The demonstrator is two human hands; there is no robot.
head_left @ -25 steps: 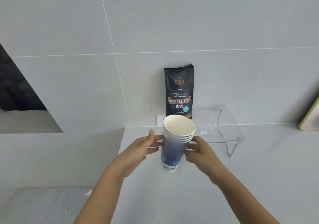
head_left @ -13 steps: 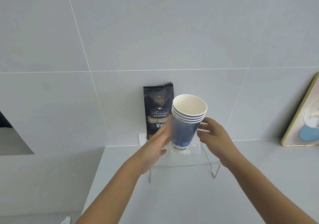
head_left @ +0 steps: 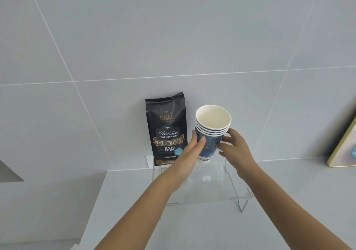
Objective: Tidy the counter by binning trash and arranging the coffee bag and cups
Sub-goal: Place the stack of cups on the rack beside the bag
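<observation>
A stack of several blue paper cups [head_left: 210, 140], white inside, is upright over the back of a clear acrylic riser [head_left: 212, 184]. My left hand [head_left: 187, 155] grips the stack's left side and my right hand [head_left: 234, 149] grips its right side. Whether the stack's base touches the riser top I cannot tell. A black coffee bag [head_left: 166, 128] stands upright on the riser's left part, against the tiled wall, just left of the cups.
The riser sits on a pale grey counter [head_left: 212, 226] whose left edge drops to a lower floor area. A gold-framed picture [head_left: 344, 149] leans on the wall at the far right. A small white outlet plate [head_left: 149, 161] is behind the bag.
Both hands carried the cup stack up from low over the counter and back toward the wall, over the riser beside the coffee bag. The view has moved closer.
</observation>
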